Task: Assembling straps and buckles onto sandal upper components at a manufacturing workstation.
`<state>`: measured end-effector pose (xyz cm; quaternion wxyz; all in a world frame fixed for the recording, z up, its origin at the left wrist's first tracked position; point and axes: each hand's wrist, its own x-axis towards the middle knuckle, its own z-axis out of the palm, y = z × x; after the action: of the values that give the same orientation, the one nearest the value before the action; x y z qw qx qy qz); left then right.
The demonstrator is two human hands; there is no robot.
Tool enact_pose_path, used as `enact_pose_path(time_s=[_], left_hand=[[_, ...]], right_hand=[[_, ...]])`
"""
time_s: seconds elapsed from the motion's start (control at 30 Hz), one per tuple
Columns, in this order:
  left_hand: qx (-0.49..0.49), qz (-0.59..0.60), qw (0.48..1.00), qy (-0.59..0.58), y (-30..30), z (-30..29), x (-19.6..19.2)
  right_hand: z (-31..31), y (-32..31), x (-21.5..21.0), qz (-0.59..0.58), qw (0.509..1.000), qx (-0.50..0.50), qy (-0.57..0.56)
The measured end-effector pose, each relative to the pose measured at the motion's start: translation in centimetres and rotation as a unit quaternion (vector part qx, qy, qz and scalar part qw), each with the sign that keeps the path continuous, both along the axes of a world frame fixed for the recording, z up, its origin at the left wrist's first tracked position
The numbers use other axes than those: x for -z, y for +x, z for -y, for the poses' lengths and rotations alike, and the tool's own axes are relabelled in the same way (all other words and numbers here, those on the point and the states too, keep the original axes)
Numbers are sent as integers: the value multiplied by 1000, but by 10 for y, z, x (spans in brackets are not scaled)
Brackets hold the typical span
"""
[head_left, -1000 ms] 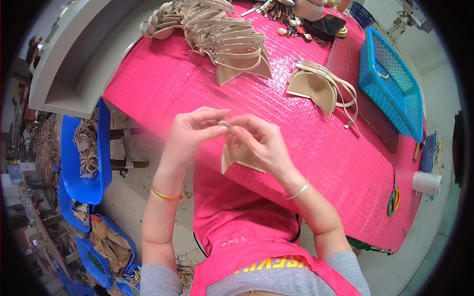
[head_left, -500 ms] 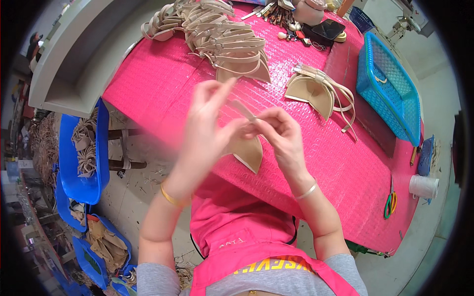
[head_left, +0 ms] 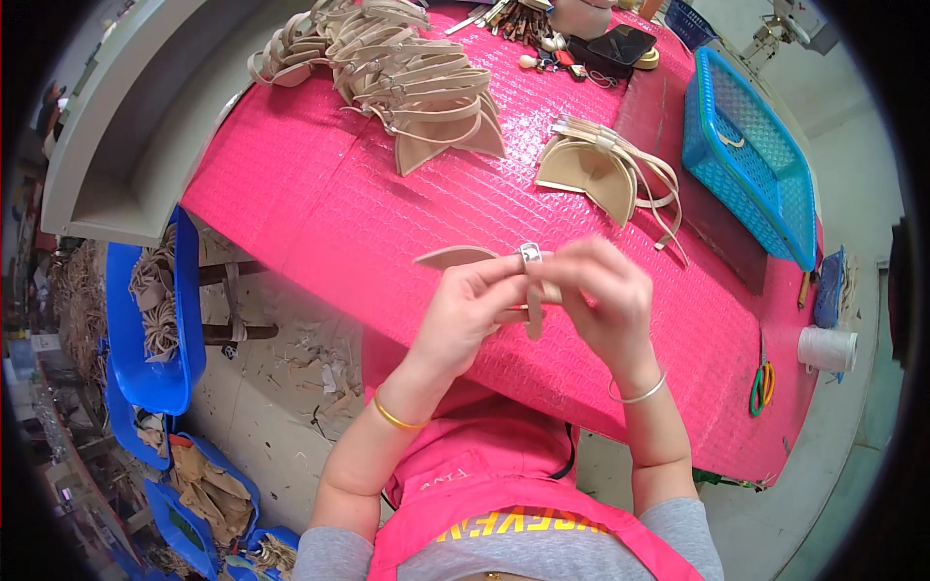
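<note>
Above the table's near edge, my left hand (head_left: 465,315) is closed in a pinch on a beige sandal upper (head_left: 455,256), whose pointed flap sticks out to the left. A small silver buckle (head_left: 530,253) shows at the fingertips, and a strap end (head_left: 534,321) hangs below it. My right hand (head_left: 615,295), partly blurred, has its fingers closed on the strap beside the buckle. Farther off lies a heap of similar buckled uppers (head_left: 417,92). A second, smaller bundle of uppers (head_left: 591,174) with long straps rests to the right.
Pink quilted sheeting covers the table (head_left: 320,194). A turquoise basket (head_left: 746,165), scissors (head_left: 762,387) and a white thread spool (head_left: 826,349) are on the right. At the back lies a black phone (head_left: 622,44). Blue bins (head_left: 184,320) stand on the left below a grey shelf (head_left: 97,184).
My left hand has come down and right to pinch the upper. My right hand has shifted slightly right and down. The buckle now shows between them, and the view has shifted a little.
</note>
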<state>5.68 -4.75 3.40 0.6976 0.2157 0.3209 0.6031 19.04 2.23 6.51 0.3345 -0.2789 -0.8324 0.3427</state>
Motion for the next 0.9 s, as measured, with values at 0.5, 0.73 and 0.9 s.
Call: enact_pose_path(time_s=[0.5, 0.73, 0.9], left_hand=[[-97, -70, 993, -21, 9, 10, 0], [-39, -231, 971, 44, 8, 24, -9], [-72, -306, 949, 24, -5, 27, -12]], right_hand=[[24, 20, 25, -2, 963, -33, 269], [22, -3, 20, -95, 980, 131, -116], [25, -8, 10, -245, 862, 15, -443]])
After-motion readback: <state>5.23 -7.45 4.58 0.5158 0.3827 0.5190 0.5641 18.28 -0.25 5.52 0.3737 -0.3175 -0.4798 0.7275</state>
